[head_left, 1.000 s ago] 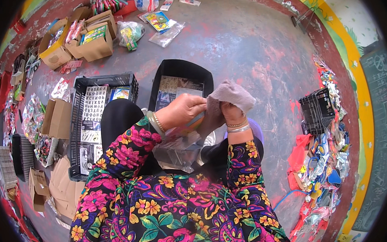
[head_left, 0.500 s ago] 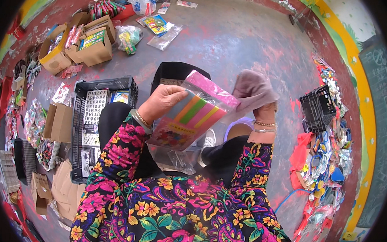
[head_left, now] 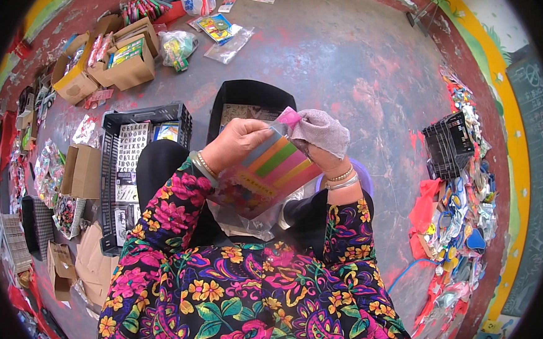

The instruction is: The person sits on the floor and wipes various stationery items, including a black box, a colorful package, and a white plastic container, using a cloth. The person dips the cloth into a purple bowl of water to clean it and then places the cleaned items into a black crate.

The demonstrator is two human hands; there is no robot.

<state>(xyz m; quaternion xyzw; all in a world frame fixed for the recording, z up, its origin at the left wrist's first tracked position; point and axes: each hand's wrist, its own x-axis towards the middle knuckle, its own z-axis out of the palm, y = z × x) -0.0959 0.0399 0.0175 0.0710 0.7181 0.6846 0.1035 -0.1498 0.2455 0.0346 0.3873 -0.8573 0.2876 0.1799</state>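
Observation:
Above my lap, my left hand (head_left: 236, 144) pinches the upper left edge of a flat packet (head_left: 261, 177). It looks like a clear plastic sleeve with striped coloured sheets, orange, green and pink, and a printed pink panel below. A greyish-mauve cloth (head_left: 323, 133) is bunched in my right hand (head_left: 328, 160), whose fingers are mostly hidden by it. The cloth touches the packet's top right corner, where a pink strip (head_left: 289, 117) sticks out. Crumpled clear plastic (head_left: 250, 225) lies under the packet, between my legs.
A black bin (head_left: 222, 99) stands just ahead, and a dark crate (head_left: 186, 120) with stencil sheets is at my left. A purple bucket (head_left: 364, 177) is partly behind my right wrist. Cardboard boxes (head_left: 75, 87) stand far left; a black crate (head_left: 449, 146) sits among clutter at right.
My right hand has come left and inward with the cloth, which was hanging loose and blurred and is now bunched at the packet's top corner. My left hand still holds the packet.

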